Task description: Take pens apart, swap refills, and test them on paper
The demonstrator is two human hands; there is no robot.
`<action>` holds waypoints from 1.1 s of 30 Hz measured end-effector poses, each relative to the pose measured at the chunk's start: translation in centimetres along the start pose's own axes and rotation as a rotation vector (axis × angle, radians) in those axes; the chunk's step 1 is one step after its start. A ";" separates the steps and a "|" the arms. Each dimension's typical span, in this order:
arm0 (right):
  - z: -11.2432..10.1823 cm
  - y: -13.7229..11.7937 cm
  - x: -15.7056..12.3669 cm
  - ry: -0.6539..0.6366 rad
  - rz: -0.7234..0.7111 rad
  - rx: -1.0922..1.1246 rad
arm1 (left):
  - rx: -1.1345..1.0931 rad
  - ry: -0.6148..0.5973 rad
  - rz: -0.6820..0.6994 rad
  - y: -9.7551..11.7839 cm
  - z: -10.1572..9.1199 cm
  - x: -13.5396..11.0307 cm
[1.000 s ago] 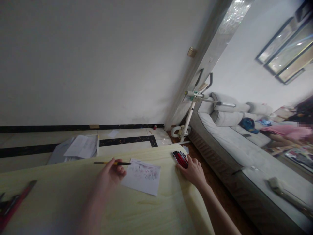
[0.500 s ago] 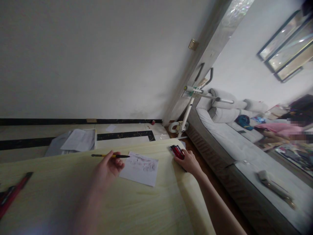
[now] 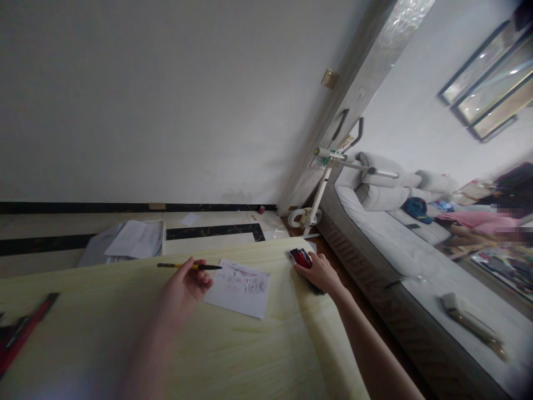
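Observation:
My left hand [image 3: 190, 286] is closed around a yellow-and-black pen [image 3: 171, 266], held level above the table with its black end pointing right. Just right of that hand, a white sheet of paper [image 3: 244, 291] covered in dark scribbles lies on the pale yellow tabletop [image 3: 233, 355]. Over at the table's far right corner, my right hand [image 3: 323, 273] grips a bundle of red and black pens [image 3: 298, 257]. Its fingers partly cover the bundle, and dark ends stick out beneath the palm.
A blurred red and black object [image 3: 27, 333] lies at the table's left. Beyond the far edge, papers [image 3: 135, 239] rest on the floor. A white exercise machine [image 3: 320, 194] stands near the grey sofa [image 3: 375, 244], where a person in pink [image 3: 478, 219] is.
My right hand has shifted slightly on the pens, and more of their dark ends show under the palm. My left hand and its pen stay almost still.

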State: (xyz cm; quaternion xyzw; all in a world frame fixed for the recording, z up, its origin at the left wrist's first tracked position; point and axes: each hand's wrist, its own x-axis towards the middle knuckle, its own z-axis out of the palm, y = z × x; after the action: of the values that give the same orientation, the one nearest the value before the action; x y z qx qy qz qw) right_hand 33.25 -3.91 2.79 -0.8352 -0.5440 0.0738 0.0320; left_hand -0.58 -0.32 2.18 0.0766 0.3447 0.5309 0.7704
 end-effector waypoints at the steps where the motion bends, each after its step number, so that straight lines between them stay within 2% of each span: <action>1: 0.0 0.0 0.1 -0.006 0.001 -0.001 | -0.002 -0.003 0.001 0.0 0.0 0.0; 16: 0.0 0.0 0.1 -0.019 -0.010 -0.037 | -0.023 -0.024 -0.007 -0.1 -0.6 0.4; 18: -0.1 -0.1 0.0 0.022 -0.029 -0.066 | -0.029 -0.023 -0.001 -0.2 -0.6 0.4; 22: -0.3 -1.1 -0.4 0.220 -0.091 -0.003 | -0.024 -0.046 -0.006 -0.2 -0.8 0.3; 25: -0.2 -4.0 -1.4 0.284 -0.230 0.279 | -0.031 -0.060 -0.015 -0.3 -1.0 0.3; 29: 0.7 -10.6 -3.6 0.073 -0.492 0.776 | -0.031 -0.096 0.004 -0.4 -1.2 0.3; 31: 1.5 -14.2 -4.6 -0.025 -0.541 1.005 | -0.036 -0.112 0.037 -0.4 -1.2 0.3; 33: 2.5 -17.3 -5.4 -0.069 -0.529 1.200 | -0.045 -0.113 0.075 -0.4 -1.2 0.3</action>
State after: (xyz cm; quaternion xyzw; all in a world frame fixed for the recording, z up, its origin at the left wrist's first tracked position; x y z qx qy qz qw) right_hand 15.07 -1.91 3.15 -0.5074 -0.5961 0.3809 0.4920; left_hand -1.00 -0.50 0.92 0.1018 0.2857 0.5617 0.7697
